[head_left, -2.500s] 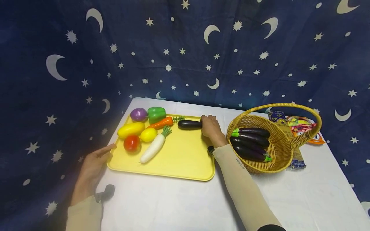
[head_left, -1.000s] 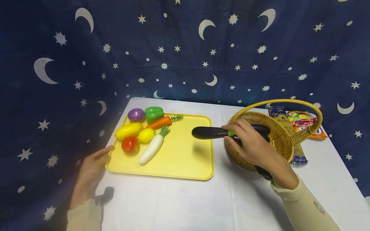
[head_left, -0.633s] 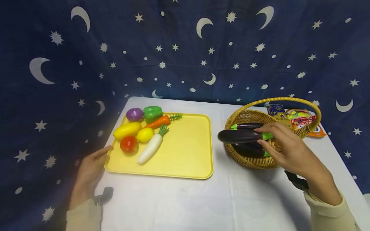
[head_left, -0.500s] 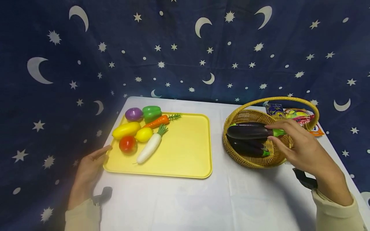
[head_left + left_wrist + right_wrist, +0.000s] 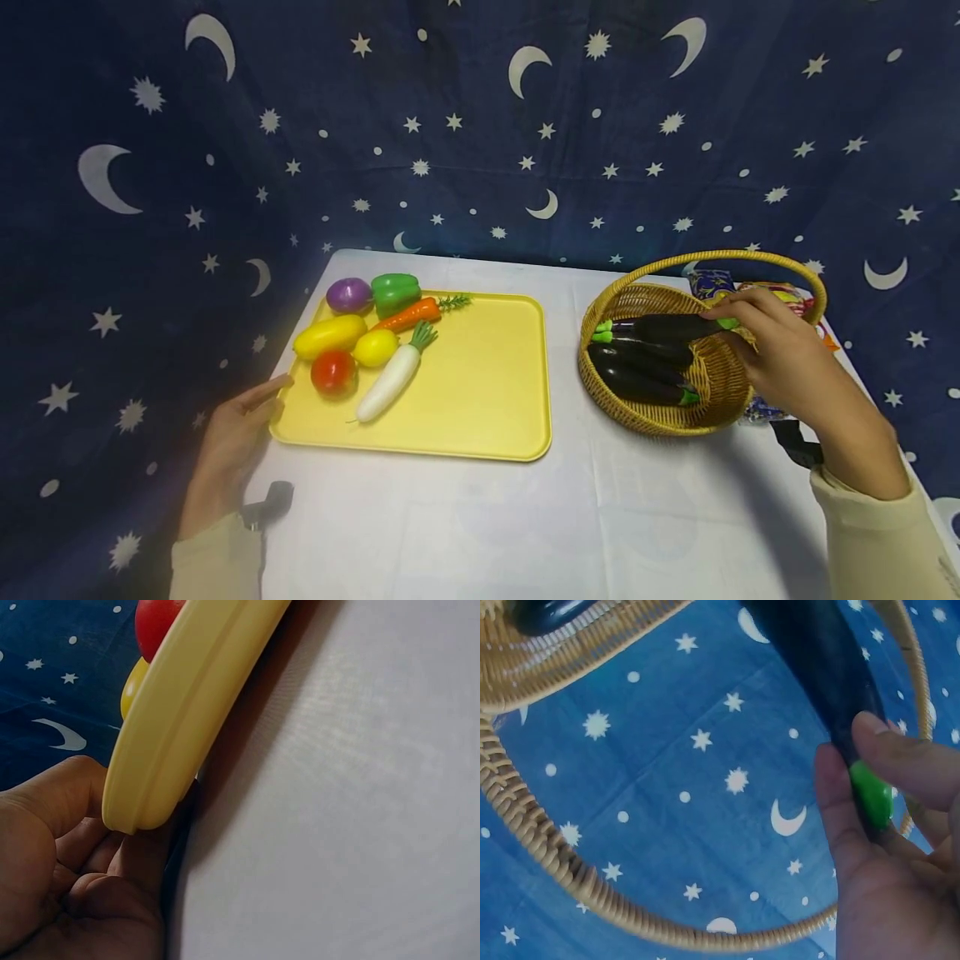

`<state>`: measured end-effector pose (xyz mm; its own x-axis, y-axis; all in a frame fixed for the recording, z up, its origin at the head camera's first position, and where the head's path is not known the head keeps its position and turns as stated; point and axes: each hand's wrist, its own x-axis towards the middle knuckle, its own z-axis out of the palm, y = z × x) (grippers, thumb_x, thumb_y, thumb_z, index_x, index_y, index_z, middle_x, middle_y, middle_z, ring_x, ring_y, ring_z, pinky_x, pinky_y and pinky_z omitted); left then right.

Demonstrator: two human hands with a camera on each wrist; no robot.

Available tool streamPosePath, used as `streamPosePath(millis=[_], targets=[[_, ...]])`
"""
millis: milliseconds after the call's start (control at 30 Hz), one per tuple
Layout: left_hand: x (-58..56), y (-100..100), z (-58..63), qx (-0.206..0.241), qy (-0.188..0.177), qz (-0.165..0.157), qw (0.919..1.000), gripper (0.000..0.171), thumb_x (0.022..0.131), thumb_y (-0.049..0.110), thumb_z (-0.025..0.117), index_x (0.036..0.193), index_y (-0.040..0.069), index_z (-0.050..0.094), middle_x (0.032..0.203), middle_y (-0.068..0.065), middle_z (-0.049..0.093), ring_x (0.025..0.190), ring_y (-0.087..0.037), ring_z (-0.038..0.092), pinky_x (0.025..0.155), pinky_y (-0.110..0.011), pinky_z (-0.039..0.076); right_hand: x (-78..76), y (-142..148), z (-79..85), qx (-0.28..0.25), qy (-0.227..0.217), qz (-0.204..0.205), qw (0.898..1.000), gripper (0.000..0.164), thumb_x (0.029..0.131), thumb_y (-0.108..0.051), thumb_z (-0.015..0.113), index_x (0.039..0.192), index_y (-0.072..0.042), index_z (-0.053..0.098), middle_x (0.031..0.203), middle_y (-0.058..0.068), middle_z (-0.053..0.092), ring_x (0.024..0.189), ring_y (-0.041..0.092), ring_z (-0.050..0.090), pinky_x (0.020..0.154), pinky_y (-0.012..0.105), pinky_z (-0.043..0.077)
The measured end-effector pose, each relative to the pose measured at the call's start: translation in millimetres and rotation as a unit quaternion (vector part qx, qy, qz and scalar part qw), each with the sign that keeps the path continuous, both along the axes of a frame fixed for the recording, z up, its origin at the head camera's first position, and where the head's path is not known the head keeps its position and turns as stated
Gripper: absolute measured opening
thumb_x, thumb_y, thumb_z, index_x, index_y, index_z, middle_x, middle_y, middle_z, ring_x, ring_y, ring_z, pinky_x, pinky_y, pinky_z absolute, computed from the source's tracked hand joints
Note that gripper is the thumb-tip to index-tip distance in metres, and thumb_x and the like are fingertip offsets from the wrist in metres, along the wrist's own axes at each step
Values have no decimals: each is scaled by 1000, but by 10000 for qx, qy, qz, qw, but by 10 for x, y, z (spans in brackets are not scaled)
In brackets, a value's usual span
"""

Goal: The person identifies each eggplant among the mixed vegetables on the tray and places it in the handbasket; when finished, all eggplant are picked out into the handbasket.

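My right hand (image 5: 795, 358) pinches a dark purple eggplant (image 5: 671, 327) by its green stem end, between thumb and fingers. This eggplant is over the wicker basket (image 5: 723, 375), below its arched handle, and other eggplants (image 5: 637, 383) lie inside. In the right wrist view the held eggplant (image 5: 817, 667) points up and away from the fingers. At the far left, my left hand (image 5: 232, 433) grips the edge of the yellow tray (image 5: 480, 392). The left wrist view shows a finger against the tray rim (image 5: 172, 727) and other fingers curled beneath it.
The tray's left half bears a white radish (image 5: 390, 383), carrot (image 5: 408, 317), tomato (image 5: 333, 372), lemon (image 5: 377, 347), yellow mango-like fruit (image 5: 330, 335), green pepper (image 5: 395, 294) and a purple oval vegetable (image 5: 348, 295). Snack packets (image 5: 712, 285) lie behind the basket. A starry curtain (image 5: 450, 125) hangs behind.
My right hand has picked up the eggplant from the tray's right side, carried it rightward to the basket and lowered it among the others. The left hand stays at the tray's edge.
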<state>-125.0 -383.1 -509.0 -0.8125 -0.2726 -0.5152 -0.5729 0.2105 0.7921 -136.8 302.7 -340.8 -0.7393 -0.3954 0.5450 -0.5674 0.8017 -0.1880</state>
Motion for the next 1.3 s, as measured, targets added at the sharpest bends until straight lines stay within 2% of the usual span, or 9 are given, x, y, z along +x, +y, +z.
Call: streamPosePath(millis=[67,133,233,400,700,933,1100,1233,1300], targets=[[-18,0,-6,-10,6,-14,10000,50,108,43,59,158,40,51,177,6,32,167,-26,24,133,-55,32,-63,6,-25,161,-57,-102,9998,53,71,29,78,113,-3,74,112,17,66,99,28,59,91,5,35],[-38,-5,-34,25,42,-27,10000,51,107,43,61,157,39,51,176,6,33,167,-26,24,133,-55,31,-118,18,-49,237,-167,-185,9994,49,74,26,78,113,-4,74,113,17,65,99,31,61,86,13,39],[-64,7,-54,32,62,-26,10000,51,108,41,61,157,37,52,175,7,35,167,-25,24,133,-54,31,-202,26,-69,317,-378,-307,9983,43,78,23,77,113,-3,73,115,20,64,102,36,63,86,33,48],[-70,31,-23,-48,15,-5,10000,50,109,37,59,158,35,52,176,4,34,167,-26,24,133,-54,32,-370,13,-104,219,-850,-427,9952,34,85,19,74,112,-1,71,118,23,63,106,43,64,85,59,53],[-66,50,20,83,61,3,9999,49,109,36,59,157,34,53,175,4,35,166,-25,26,133,-53,32,-692,50,-243,199,-1528,-736,9853,26,93,9,72,115,-3,70,116,23,60,99,41,62,78,56,53],[-52,54,57,-137,2,-52,9999,48,109,38,58,157,36,54,176,4,34,167,-28,22,134,-58,28,-843,206,-378,114,-2081,-774,9750,26,96,6,71,121,-2,67,123,28,61,110,51,61,85,67,52],[-26,-4,45,-33,-37,-97,9999,52,109,39,57,161,34,48,178,3,27,168,-29,18,133,-59,27,-972,270,-462,511,-2340,-804,9676,23,96,3,71,118,0,64,123,31,67,115,52,62,92,70,50],[-29,-38,3,207,-107,-16,9997,54,109,39,59,161,34,48,179,4,25,168,-28,18,134,-58,27,-1064,255,-467,1056,-2709,-818,9533,29,93,4,69,120,-1,61,121,32,69,111,51,63,90,70,49],[-31,-37,-5,268,-138,33,9995,54,108,40,60,161,34,48,179,4,25,168,-28,18,134,-57,26,-1102,218,-447,1295,-2834,-803,9468,33,92,5,68,123,-3,60,122,31,68,114,53,63,94,74,48]])
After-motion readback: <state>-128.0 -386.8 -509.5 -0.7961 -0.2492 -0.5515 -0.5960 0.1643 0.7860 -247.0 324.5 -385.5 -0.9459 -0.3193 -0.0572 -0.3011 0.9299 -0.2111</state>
